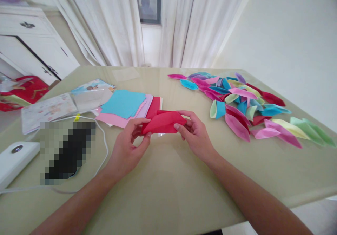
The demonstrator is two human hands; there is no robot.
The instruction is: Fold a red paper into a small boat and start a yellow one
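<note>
A folded red paper piece [164, 122] is held up over the middle of the table, its two ends drawn to points. My left hand [131, 140] pinches its left end between thumb and fingers. At the right end my right hand [193, 131] grips it, the thumb lying on the front face and the fingers behind. Just behind the folded piece lies a stack of coloured paper sheets [123, 103], blue on top, with pink, lilac and red sheets showing. The back of the red piece is hidden from me.
Many folded paper boats [237, 122] in several colours lie heaped on the right. To the left are booklets [48, 108], a white cable [106, 143], a blurred dark object [71, 150] and a white device [17, 161]. Curtains [110, 24] hang behind the table [158, 193].
</note>
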